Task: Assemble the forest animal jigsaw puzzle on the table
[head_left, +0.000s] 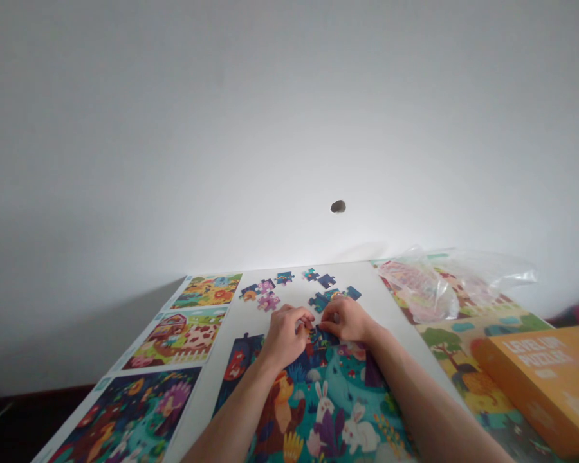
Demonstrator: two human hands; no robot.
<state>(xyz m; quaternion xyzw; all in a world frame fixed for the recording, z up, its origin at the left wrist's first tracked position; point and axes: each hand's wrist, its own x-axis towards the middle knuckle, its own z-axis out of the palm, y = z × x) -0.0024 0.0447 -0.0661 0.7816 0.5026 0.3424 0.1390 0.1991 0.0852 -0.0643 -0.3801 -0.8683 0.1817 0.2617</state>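
Observation:
A partly assembled jigsaw puzzle (pixel 294 411) with white rabbits, a bear and plants lies on the white table (pixel 289 281). At its upper edge both my hands meet with curled fingers. My left hand (pixel 287 331) pinches at a small dark puzzle piece (pixel 312 335) with orange on it, partly hidden by the fingers. My right hand (pixel 347 319) has thumb and fingertips closed on the dark blue edge of a piece (pixel 325 337) right beside it. Just beyond the right hand lie loose blue pieces (pixel 318 301). Purple flower pieces (pixel 268 301) lie beyond the left hand.
Three picture sheets, with the rabbit scene (pixel 130 415) nearest, line the left side. To the right are more printed pictures (pixel 446 344), a crumpled clear plastic bag (pixel 431 299) and an orange puzzle box (pixel 545 379). A white wall (pixel 270 161) with a hole rises behind the table.

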